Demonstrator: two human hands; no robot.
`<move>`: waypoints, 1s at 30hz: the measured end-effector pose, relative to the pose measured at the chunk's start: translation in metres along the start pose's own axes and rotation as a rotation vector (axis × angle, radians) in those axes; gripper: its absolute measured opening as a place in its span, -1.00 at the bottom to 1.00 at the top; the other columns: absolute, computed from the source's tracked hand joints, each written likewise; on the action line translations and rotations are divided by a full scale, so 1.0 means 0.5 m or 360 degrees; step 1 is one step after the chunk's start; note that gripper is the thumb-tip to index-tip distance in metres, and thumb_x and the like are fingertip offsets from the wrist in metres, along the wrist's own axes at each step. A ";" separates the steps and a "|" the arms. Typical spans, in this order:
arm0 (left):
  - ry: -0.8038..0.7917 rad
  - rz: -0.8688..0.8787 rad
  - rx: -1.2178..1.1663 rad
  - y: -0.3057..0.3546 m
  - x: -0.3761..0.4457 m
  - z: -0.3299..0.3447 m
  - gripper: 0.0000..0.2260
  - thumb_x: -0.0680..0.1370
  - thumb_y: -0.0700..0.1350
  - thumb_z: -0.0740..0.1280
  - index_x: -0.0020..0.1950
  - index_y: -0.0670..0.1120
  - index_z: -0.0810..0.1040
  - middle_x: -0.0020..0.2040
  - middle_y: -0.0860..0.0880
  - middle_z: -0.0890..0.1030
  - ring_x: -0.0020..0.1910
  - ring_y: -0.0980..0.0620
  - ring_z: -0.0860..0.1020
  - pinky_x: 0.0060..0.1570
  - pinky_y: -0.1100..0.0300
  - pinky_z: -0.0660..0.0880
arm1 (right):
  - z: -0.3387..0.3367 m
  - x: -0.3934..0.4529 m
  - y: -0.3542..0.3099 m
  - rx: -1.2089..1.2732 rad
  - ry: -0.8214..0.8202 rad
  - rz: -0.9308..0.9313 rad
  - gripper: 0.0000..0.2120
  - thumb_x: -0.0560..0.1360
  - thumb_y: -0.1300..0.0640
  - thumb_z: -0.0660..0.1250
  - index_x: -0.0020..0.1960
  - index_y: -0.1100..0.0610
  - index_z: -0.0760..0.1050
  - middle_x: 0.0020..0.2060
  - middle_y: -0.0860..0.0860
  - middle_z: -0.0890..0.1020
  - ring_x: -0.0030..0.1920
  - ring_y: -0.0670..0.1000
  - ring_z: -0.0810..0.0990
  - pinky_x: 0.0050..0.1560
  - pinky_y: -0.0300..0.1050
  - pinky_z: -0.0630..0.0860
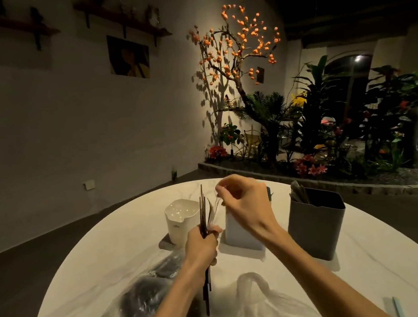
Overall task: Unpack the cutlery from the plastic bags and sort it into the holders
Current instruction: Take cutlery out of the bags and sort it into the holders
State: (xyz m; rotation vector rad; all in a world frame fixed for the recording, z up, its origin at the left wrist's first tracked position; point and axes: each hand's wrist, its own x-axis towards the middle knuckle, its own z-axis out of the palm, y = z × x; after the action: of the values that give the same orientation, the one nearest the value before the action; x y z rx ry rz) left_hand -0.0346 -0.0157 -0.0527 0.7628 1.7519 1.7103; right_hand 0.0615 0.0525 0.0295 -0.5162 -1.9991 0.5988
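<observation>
- Head view: my left hand (201, 246) clenches dark cutlery (202, 217) upright, steadying it.
- My right hand (244, 201) pinches its clear wrapper (215, 206), apparently peeling it off.

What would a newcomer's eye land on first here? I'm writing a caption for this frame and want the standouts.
Probably the lit tree with orange blossoms against the far wall, above a bed of plants. Nearer, at the white round table, the left hand grips a bundle of dark cutlery upright while the right hand pulls at its clear wrapper. A white holder and a grey holder stand behind the hands.
</observation>
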 end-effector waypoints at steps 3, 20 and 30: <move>0.0064 -0.0077 -0.0160 -0.012 0.031 -0.063 -0.89 0.68 -0.12 0.27 0.08 -0.12 0.57 -0.31 -0.06 0.40 -0.40 0.07 0.32 -0.45 0.24 0.31 | 0.043 0.067 0.000 0.0147 0.0007 0.0057 -0.89 0.57 0.16 0.40 0.02 0.17 0.69 -0.21 0.02 0.70 -0.26 -0.06 0.69 -0.27 -0.24 0.65; 0.0152 -0.0191 -0.0768 -0.082 0.120 -0.196 -0.88 0.64 -0.20 0.32 -0.09 -0.19 0.54 -0.48 0.03 0.23 -0.55 0.12 0.15 -0.57 0.27 0.09 | 0.283 0.183 0.159 -0.0161 -0.0060 0.0073 -0.89 0.52 0.19 0.46 0.04 0.05 0.66 -0.11 -0.01 0.73 -0.17 -0.12 0.69 -0.08 -0.10 0.68; 0.0052 -0.0169 -0.0845 -0.092 0.119 -0.211 -0.87 0.64 -0.18 0.33 0.04 -0.25 0.60 -0.45 0.02 0.17 -0.53 0.11 0.13 -0.53 0.24 0.08 | 0.311 0.169 0.180 -0.0849 -0.0709 0.0163 -0.90 0.46 0.10 0.50 -0.04 0.01 0.76 -0.09 -0.06 0.75 -0.14 -0.04 0.61 -0.23 -0.17 0.49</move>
State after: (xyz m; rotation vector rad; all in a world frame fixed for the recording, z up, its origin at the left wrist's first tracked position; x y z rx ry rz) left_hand -0.1531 -0.0438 -0.0970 0.3986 1.2377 1.9924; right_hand -0.1044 0.1414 -0.0339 -0.8666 -2.5854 0.2408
